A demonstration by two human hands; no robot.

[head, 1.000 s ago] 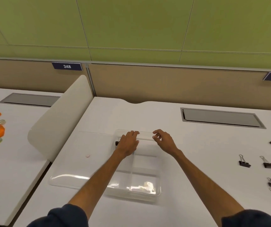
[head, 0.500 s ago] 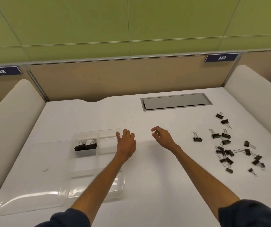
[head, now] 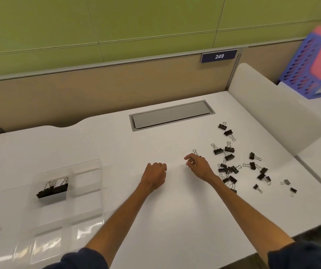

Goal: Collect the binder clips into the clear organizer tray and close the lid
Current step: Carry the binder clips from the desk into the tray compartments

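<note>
Dark blue sleeves [head: 82,259] sit at the near edge, and both bare forearms reach out over the white table [head: 117,144]. At the near left lies the clear plastic organizer tray [head: 89,164], uncovered. Its far-left compartment holds a few large black binder clips with silver wire handles [head: 53,189], which stand side by side.

Farther out, near the middle of the table, the left hand [head: 155,175] has its fingers curled under in a loose fist, with nothing seen in it. Just to its right, the right hand [head: 198,166] reaches forward with the forefinger out over one binder clip [head: 195,151]. Only the clip's wire loop shows past the fingertips, so I cannot tell whether it is pinched.

To the right of that hand, smaller black binder clips are scattered in a loose heap [head: 229,167], well apart from the tray, and stragglers reach toward the right edge.

Beyond them is a grey metal cable hatch [head: 169,116] set into the tabletop. A white rounded divider panel [head: 272,113] stands on the right. A dark blue number plate reading 249 [head: 219,56] is on the tan partition, and a blue perforated file holder [head: 301,72] with pink folders is at the far right.
</note>
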